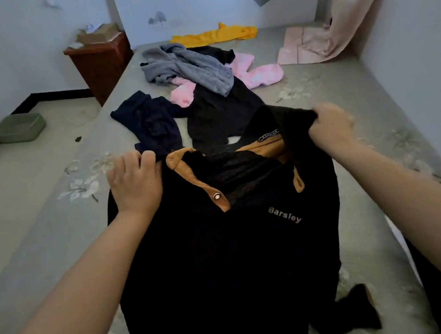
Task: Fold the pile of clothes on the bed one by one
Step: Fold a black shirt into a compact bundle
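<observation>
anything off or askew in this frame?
Nothing damaged or spilled. The black sweater gripped by the left hand and right hand sits uneven: its right shoulder is raised higher, and the collar is open. The remaining clothes lie scattered, unfolded.

Black pullover [229, 266], tan collar trim, pale "Barsley" lettering. Bed [49, 222]: grey-green sheet, pale floral print. Beyond: navy garment [148, 120], grey top [192, 67], pink garment [262, 75], yellow garment [215, 34].
</observation>
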Motion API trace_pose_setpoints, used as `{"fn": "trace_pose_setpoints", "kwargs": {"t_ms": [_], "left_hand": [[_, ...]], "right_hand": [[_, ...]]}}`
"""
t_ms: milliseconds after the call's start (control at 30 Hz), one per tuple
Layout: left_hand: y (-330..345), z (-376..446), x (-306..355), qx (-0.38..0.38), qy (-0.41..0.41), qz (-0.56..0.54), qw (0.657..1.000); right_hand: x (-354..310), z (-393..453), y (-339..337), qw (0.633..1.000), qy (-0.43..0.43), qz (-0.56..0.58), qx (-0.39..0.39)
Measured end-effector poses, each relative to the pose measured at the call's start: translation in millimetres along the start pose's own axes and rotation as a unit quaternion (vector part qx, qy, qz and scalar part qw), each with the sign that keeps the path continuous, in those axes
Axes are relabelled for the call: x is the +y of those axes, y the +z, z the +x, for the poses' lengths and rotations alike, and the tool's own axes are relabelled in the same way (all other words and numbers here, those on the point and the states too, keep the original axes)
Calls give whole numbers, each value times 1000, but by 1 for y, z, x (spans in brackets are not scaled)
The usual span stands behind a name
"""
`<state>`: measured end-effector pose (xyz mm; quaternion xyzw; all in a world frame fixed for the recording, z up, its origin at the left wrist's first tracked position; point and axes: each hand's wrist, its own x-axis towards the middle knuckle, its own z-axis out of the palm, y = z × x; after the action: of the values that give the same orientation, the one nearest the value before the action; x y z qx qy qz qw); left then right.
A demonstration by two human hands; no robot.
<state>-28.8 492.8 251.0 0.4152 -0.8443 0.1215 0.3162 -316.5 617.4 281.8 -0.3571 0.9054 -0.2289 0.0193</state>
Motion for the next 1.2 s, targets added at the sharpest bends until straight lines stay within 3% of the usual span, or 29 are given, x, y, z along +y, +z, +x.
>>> {"fn": "trace_pose_setpoints", "kwargs": {"t_ms": [133,200,333,533,633,733,867,933,1067,1200], "left_hand": [[115,15,2,-203,-124,11,971],[160,-7,9,-286,-99,10,953],[211,-98,30,-460,-14,60,886],[224,-224,43,-607,-2,41,794],[224,-258,50,-632,9,38,774],[222,-274,61,-629,39,21,776],[219,-279,75,-615,71,-3,786],[220,-276,78,-613,106,-16,783],[215,-277,76,-608,148,-35,779],[192,-285,60,-576,161,-78,798]], "right_hand": [[25,66,107,996,8,18,-91],[50,60,157,987,-8,-8,-159],[107,-12,231,969,-2,-59,-239],[187,-120,270,936,188,-161,-251],[207,-136,278,944,164,-147,-246],[233,-112,263,959,136,-176,-176],[282,-48,220,936,204,-268,-97],[286,-33,212,929,220,-283,-94],[233,-82,233,952,21,-225,-207],[160,-206,256,931,-205,-114,-280]]}}
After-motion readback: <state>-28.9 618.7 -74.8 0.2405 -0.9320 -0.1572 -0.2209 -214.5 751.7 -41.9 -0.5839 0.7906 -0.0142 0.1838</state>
